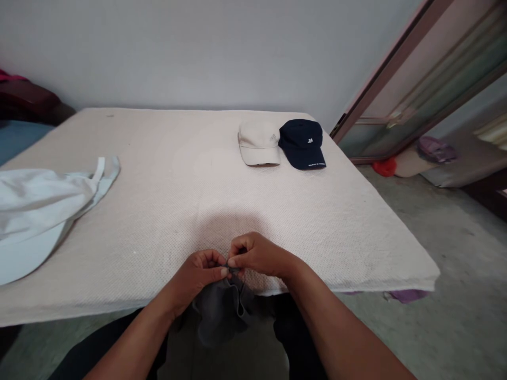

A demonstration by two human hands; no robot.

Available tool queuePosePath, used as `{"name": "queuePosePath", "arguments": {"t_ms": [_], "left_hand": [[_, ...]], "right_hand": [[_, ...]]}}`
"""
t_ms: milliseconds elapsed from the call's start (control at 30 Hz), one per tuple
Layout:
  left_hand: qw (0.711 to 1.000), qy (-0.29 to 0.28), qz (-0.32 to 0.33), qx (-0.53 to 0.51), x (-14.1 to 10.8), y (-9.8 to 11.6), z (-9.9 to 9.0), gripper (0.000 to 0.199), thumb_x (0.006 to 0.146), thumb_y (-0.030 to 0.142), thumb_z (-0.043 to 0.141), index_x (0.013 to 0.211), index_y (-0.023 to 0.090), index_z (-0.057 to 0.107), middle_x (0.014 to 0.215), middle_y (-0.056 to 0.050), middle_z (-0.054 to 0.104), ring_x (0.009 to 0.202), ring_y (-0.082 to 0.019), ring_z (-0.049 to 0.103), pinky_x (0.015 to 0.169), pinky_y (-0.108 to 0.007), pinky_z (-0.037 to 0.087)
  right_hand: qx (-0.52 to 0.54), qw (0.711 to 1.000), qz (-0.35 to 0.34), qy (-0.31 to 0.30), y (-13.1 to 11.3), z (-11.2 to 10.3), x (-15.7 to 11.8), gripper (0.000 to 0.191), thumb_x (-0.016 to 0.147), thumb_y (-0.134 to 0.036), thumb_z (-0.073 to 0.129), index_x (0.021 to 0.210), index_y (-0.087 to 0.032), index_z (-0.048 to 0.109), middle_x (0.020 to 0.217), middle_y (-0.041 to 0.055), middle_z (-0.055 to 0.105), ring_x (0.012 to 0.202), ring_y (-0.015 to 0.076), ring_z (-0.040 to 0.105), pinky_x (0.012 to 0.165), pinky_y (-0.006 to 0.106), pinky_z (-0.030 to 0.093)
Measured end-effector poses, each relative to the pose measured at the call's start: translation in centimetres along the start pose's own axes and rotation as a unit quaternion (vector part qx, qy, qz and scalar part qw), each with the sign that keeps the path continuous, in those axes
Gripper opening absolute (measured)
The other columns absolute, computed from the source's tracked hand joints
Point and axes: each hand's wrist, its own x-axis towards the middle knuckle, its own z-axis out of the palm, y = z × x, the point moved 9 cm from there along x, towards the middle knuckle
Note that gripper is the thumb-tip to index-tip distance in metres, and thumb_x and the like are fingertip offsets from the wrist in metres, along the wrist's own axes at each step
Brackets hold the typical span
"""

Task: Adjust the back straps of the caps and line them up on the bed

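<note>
A dark grey cap point(217, 311) hangs over the near edge of the bed-like table, between my knees. My left hand point(200, 272) pinches its strap end from the left, thumb and fingers closed. From the right, my right hand point(257, 254) pinches the same small strap area, its fingertips almost touching those of the left. The exact fastening between the fingertips is too small to make out. Beyond my hands lie a beige cap point(259, 143) and a navy cap point(303, 143), side by side with brims toward me.
White caps point(43, 211) lie at the left on the cream textured cover point(170, 158). A pale wall stands behind. At the right are a framed glass door point(420, 100), a red item point(384, 167) and a purple item point(435, 149) on the concrete floor.
</note>
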Motion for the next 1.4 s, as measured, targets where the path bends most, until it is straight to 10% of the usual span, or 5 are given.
{"name": "queuePosePath", "arguments": {"t_ms": [1400], "left_hand": [[0.998,0.047,0.041,-0.028,-0.2,0.8,-0.3,0.022,0.068,0.022,0.072,0.072,0.019,0.051,0.067,0.003,0.062,0.063,-0.010,0.056,0.058,-0.021,0.037]], "right_hand": [[-0.007,0.998,-0.043,0.041,-0.9,-0.2,0.4,0.005,0.074,-0.016,0.058,0.069,-0.014,0.055,0.061,-0.0006,0.056,0.055,0.0098,0.054,0.051,0.021,0.042]]}}
